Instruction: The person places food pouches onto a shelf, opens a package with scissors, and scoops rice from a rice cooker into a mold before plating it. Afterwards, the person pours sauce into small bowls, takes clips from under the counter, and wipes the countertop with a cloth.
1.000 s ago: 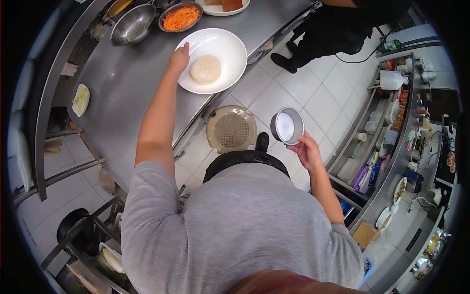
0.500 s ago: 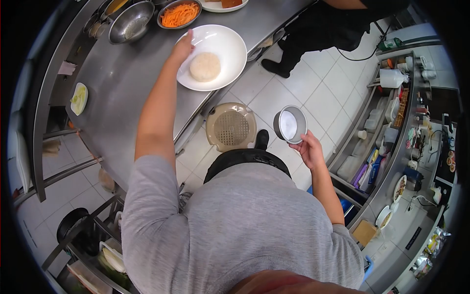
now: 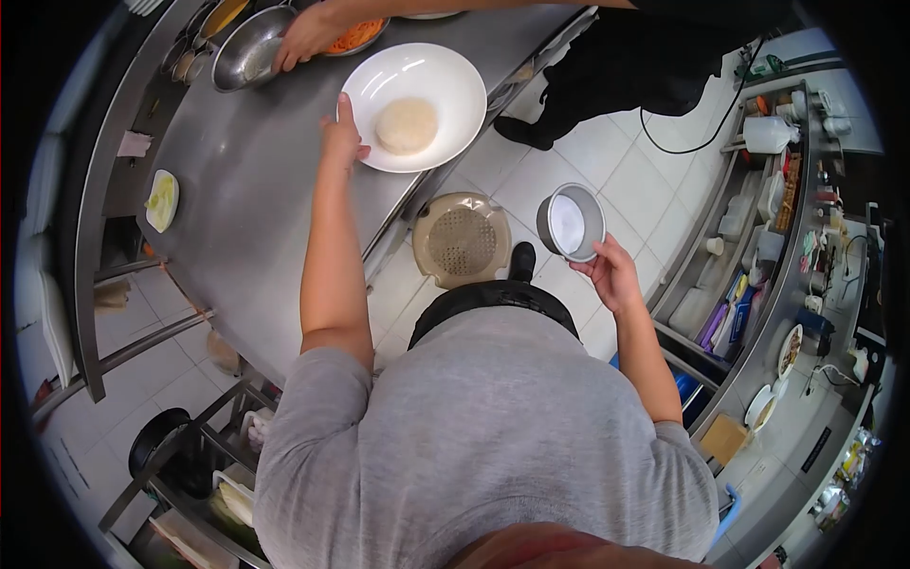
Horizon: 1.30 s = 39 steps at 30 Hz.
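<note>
A wide white bowl (image 3: pixel 459 95) stands on the steel counter (image 3: pixel 242 190), with a round pale disc of food (image 3: pixel 407 125) inside it. My left hand (image 3: pixel 342 140) is at the bowl's left rim, its thumb and fingers apart; whether it touches the rim is hard to tell. Over the floor on the right, my right hand (image 3: pixel 611 273) grips a round metal tin (image 3: pixel 572 223) by its lower edge. The tin is tilted, and its pale inner bottom shows.
A co-worker's hand (image 3: pixel 308 36) reaches over a metal bowl (image 3: pixel 237 57) beside shredded carrots (image 3: pixel 358 36). That person's dark-clothed legs (image 3: pixel 607 81) stand by the counter. A beige perforated stool (image 3: pixel 462 240) is on the floor. A small dish (image 3: pixel 162 201) sits at left.
My left hand has drawn back from inside the bowl to its outer rim, fingers more spread. The co-worker has stepped closer and an arm now reaches across to the metal bowl.
</note>
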Motion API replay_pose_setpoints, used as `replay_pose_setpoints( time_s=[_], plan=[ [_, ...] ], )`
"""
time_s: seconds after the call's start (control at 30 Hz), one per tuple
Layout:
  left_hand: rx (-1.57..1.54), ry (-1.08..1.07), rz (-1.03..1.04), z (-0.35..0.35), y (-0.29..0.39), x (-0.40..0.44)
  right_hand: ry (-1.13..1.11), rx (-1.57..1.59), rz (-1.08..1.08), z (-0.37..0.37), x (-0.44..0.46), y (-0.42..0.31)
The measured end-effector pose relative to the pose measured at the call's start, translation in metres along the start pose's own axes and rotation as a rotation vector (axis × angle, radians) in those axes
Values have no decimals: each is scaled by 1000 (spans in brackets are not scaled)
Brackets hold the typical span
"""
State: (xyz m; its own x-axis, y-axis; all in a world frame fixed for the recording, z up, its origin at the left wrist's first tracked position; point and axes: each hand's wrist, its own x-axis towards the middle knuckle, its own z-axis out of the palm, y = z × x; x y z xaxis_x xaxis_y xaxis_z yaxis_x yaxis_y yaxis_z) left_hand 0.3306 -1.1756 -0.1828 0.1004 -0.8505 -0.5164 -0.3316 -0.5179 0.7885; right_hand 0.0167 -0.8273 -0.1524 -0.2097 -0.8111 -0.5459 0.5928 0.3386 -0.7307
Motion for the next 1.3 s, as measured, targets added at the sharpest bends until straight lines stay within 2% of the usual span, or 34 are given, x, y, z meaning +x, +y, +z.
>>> replay_pose_setpoints(
  time_s=[0.07,0.17,0.27,0.33,0.4,0.47,0.53,0.63,0.77,0.9,1.03,1.13,1.3],
  plan=[
    [4,-61,-38,4,2,-7,17,9,2,0,1,2],
    [-149,-97,-56,12,-1,-10,11,-13,20,-7,2,9],
    [-62,64,160,-6,-7,-21,25,15,0,-7,-6,7],
    [40,134,393,-25,-26,-11,50,38,-14,-8,-13,7],
    [329,197,633,-38,-37,-29,76,56,-22,-13,-19,9],
    [446,93,650,-36,-41,-73,107,47,-19,-25,-25,16],
    [503,-99,624,-29,-68,-99,125,51,-3,-43,-31,26],
    [497,-257,504,0,-94,-145,219,117,55,-73,-43,46],
    [653,-450,457,52,-79,-186,345,238,77,-119,-61,74],
    [562,-628,604,111,-63,-201,356,293,8,-141,-88,75],
    [557,-720,713,175,-35,-228,411,368,-105,-168,-130,65],
    [523,-809,780,227,-43,-250,453,433,-187,-206,-168,74],
    [583,-1094,711,306,-65,-333,590,558,-285,-258,-249,83]
  ],
)
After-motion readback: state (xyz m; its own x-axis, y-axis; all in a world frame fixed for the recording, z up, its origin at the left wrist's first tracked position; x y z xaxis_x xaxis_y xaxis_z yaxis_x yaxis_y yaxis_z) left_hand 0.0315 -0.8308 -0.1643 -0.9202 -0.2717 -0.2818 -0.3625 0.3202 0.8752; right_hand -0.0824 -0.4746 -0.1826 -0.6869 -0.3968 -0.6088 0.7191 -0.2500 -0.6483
